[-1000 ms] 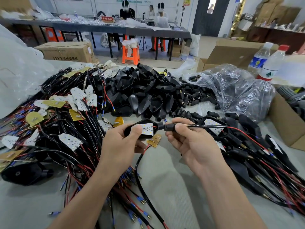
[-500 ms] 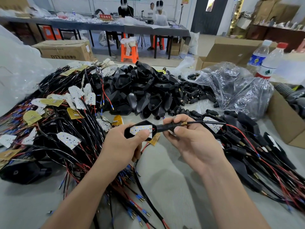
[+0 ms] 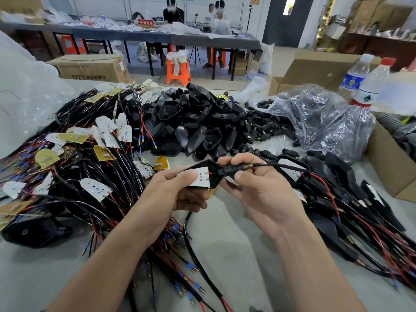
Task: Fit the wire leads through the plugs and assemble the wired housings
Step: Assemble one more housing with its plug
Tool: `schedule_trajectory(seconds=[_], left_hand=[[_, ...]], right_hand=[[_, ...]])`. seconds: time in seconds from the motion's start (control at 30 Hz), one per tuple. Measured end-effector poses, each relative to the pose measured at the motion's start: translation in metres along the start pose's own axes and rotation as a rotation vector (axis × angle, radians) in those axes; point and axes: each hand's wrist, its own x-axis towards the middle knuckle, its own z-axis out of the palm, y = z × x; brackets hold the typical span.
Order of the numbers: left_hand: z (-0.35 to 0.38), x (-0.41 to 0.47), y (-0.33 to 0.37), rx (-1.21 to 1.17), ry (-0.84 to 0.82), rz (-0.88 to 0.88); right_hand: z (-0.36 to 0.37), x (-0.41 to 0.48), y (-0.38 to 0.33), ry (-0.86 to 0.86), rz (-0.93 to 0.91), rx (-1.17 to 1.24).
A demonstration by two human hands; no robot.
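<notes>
work surface: grey table [image 3: 225,255]. left side: a large tangle of wire leads [image 3: 74,172] with boards attached. far centre: a heap of empty black housings [image 3: 198,122], with loose plugs [image 3: 267,129] just to its right. right side: assembled wired housings [image 3: 342,176].

near centre, above the table: the left hand [image 3: 173,194] grips one housing [image 3: 209,164], thumb pressing the white board [image 3: 202,177] into its cavity. the right hand [image 3: 263,194], just beside it, pinches the plug [image 3: 234,168] between thumb and fingers at the housing neck. the cable [image 3: 274,164] runs off right past a brass ferrule [image 3: 248,165].

step in hand, as judged: seating the plug in the neck; depth of entry cannot be told. next move calls for a straight push along the plug axis with the housing held steady.
</notes>
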Motion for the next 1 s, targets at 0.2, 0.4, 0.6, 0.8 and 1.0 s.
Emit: schedule_trajectory(seconds=[0.2, 0.4, 0.6, 0.8, 1.0], left_hand=[[0.004, -0.004, 0.0, 0.058, 0.01, 0.009], [0.011, -0.004, -0.004, 0.118, 0.18, 0.067], [0.006, -0.001, 0.005, -0.203, 0.006, -0.069], [0.008, -0.002, 0.002, 0.042, 0.096, 0.086], [0.011, -0.002, -0.003, 0.123, 0.24, 0.196]], right_hand=[[0.001, 0.001, 0.006, 0.055, -0.035, 0.034], [0.008, -0.001, 0.009, 0.049, -0.047, -0.043], [0.004, -0.001, 0.0, 0.099, -0.091, -0.052], [0.01, -0.001, 0.006, 0.146, -0.075, -0.002], [0.014, -0.002, 0.007, 0.176, -0.066, -0.032]])
